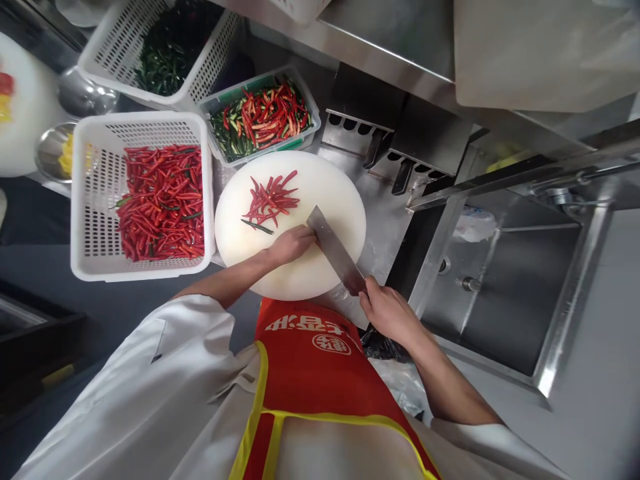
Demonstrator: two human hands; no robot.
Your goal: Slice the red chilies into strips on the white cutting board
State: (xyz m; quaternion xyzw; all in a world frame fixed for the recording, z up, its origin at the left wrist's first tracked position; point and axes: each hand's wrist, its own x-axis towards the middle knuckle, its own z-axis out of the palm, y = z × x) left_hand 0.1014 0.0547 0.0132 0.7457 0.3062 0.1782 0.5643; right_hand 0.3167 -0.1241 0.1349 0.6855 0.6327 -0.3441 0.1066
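Observation:
My right hand [390, 310] grips the handle of a cleaver [334, 248], whose broad blade slants across the right part of a round white cutting board [335, 177]. Against the blade's far part, my left hand [293, 244] rests on the board with its fingers curled together; whatever they hold is hidden under them. Beyond that hand lies a small pile of red chili peppers [270, 199] on the board. One dark green chili pepper [257, 227] lies at the pile's near edge.
Left of the board stands a white basket [140, 270] of whole red chilies. A plastic tub [313, 120] of cut red and green chilies is behind it, beside another basket [113, 75] of green ones. Steel bowls [50, 152] sit far left; a sink [515, 287] is at right.

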